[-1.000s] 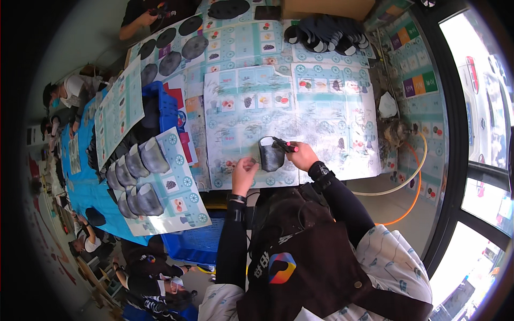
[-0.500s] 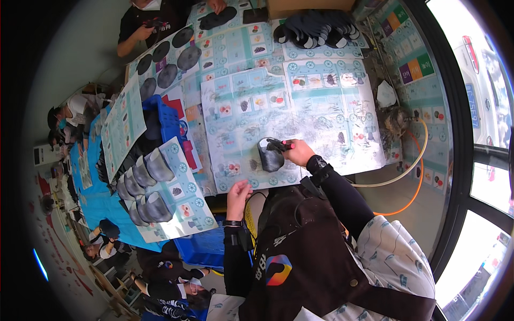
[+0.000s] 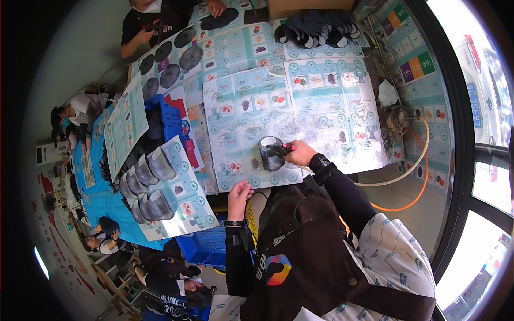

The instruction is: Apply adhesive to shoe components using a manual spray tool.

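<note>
My right hand (image 3: 301, 154) is closed round a small dark spray gun (image 3: 277, 150) with red ends. Its nozzle points left, over a grey, cup-shaped piece (image 3: 271, 159) with a pale inside, which lies on the paper-covered table near its front edge. From where I look, the gun hides part of that piece. At the same front edge, left of the piece, my left hand (image 3: 240, 199) rests with its fingers loosely extended and nothing in them. Black bands circle both wrists.
A board (image 3: 184, 206) at the left bears several similar grey pieces (image 3: 152, 171). Beside it stands a blue crate (image 3: 170, 117). Flat dark ovals (image 3: 190, 58) and a dark pile (image 3: 316, 29) lie at the back. A pale hose (image 3: 412, 170) and an orange hose (image 3: 399, 207) hang right. Co-workers are at left.
The spray gun has tilted slightly over the grey piece, its nozzle a little lower. My left hand stays at the table edge, and the whole view has shifted slightly.
</note>
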### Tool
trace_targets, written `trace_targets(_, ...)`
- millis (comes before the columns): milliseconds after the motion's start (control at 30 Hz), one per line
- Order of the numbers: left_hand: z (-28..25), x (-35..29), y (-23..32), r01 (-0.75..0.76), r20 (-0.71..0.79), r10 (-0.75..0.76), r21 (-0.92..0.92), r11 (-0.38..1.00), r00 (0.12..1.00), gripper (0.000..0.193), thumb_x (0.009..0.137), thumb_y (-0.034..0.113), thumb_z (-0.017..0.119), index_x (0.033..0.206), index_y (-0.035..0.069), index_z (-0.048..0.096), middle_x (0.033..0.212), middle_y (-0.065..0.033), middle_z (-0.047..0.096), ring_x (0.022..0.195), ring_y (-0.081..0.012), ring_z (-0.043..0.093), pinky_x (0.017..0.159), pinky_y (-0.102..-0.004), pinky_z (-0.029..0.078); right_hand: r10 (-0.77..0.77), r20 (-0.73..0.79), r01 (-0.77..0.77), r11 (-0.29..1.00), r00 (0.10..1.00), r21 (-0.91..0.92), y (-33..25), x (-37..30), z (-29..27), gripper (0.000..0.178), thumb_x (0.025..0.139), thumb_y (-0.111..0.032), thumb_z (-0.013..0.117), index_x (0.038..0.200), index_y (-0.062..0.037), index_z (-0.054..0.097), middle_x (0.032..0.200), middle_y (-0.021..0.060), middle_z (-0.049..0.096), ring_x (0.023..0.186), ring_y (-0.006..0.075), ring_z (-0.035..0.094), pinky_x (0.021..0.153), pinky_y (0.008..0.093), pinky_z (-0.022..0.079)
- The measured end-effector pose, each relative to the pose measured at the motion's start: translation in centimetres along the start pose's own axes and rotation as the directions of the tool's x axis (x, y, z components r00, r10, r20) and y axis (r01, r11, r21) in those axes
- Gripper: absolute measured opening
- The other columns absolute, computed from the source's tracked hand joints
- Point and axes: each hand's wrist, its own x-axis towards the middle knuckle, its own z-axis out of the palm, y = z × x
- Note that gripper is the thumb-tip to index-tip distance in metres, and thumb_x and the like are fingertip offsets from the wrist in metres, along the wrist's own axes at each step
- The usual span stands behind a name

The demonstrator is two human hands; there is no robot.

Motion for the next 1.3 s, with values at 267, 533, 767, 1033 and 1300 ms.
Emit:
trace_targets(267,0.3,-0.3,-0.3,0.014,-0.017,-0.014,-0.006,1.000,1.000,0.030,0.102,0.016,0.061,0.129,0.001,0.062,0.110,-0.0081,0.071,0.091,-0.0114,0.066,0.079,-0.0240,0.052,-0.015,-0.093,0.025,0.994,0.996,0.103,0.9,0.0,0.5,0.022,0.076,-0.017,0.068,0.087,0.0021,0.068,0.076,0.0200,0.070,0.071,0.0350,0.067,0.070,0.0427,0.051)
trace_targets(533,0.2,-0.3,-0.5,0.023,-0.028,-0.024,-0.020,1.000,0.999,0.030,0.104,0.017,0.060,0.129,0.001,0.062,0.109,-0.0084,0.070,0.091,-0.0118,0.067,0.078,-0.0236,0.053,-0.028,-0.093,0.031,0.999,0.995,0.029,0.8,-0.9,0.1,0.028,0.074,-0.019,0.069,0.091,0.0029,0.069,0.082,0.0240,0.071,0.079,0.0397,0.069,0.074,0.0445,0.053)
trace_targets(767,0.8,-0.3,-0.4,0.020,-0.030,-0.020,-0.013,1.000,0.999,0.029,0.104,0.017,0.060,0.128,0.000,0.062,0.108,-0.0086,0.070,0.090,-0.0126,0.067,0.079,-0.0240,0.053,-0.001,0.051,0.009,0.988,0.999,-0.157,0.4,-0.9,0.0,0.031,0.075,-0.020,0.068,0.100,-0.0004,0.071,0.086,0.0263,0.070,0.085,0.0451,0.066,0.077,0.0469,0.052)
trace_targets(1033,1.1,-0.3,-0.2,0.019,-0.039,-0.019,-0.012,1.000,0.999,0.029,0.104,0.018,0.059,0.128,0.001,0.062,0.108,-0.0084,0.071,0.090,-0.0122,0.067,0.079,-0.0239,0.052,-0.031,0.092,0.043,0.991,0.995,-0.125,0.5,-1.4,0.0,0.028,0.076,-0.020,0.065,0.095,0.0000,0.070,0.089,0.0271,0.069,0.088,0.0460,0.066,0.080,0.0498,0.052)
trace_targets(1300,1.6,-0.1,-0.1,0.013,-0.069,-0.015,-0.029,0.999,0.998,0.028,0.105,0.019,0.059,0.127,0.002,0.063,0.109,-0.0076,0.071,0.091,-0.0122,0.067,0.079,-0.0242,0.053,-0.037,0.056,0.038,0.999,0.998,-0.031,0.2,-2.2,0.3,0.029,0.074,-0.020,0.062,0.091,0.0024,0.071,0.089,0.0309,0.068,0.091,0.0481,0.065,0.082,0.0513,0.052)
